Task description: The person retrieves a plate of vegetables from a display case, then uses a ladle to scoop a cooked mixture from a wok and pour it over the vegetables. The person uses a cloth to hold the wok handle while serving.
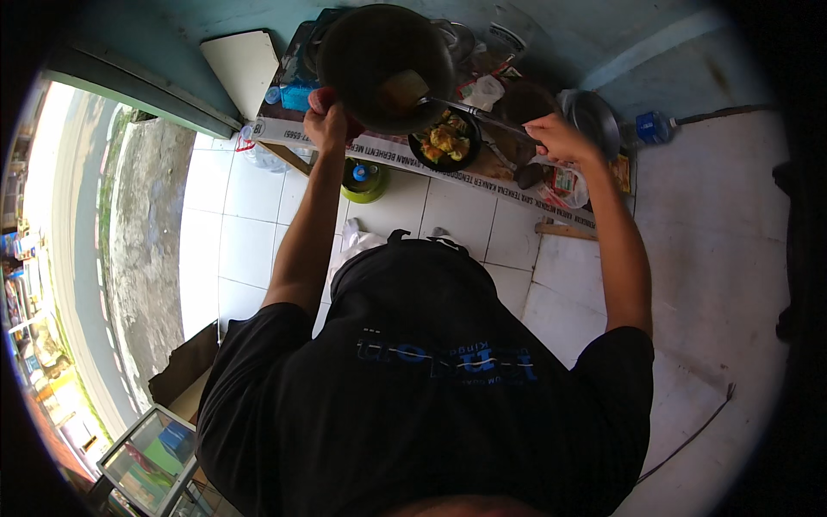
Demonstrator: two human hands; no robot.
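With a red cloth (353,128) at its palm, my left hand (327,123) grips the near left edge of a dark wok (381,39), which is tilted above the table. My right hand (561,139) is shut on the handle of a metal spatula (475,112); its broad blade lies inside the wok, over a little brownish liquid or residue. Just right of the wok and below the spatula, a black bowl (417,152) holds yellow-orange food (449,141) with some green pieces. How the cloth wraps the wok's edge is partly hidden by my fingers.
The low table (387,147) carries plastic bags (484,92), packets, a blue box (297,97) and a metal pot (597,119) at the right. A green gas cylinder (365,187) stands on the tiled floor below its edge. A water bottle (654,127) lies right of the table.
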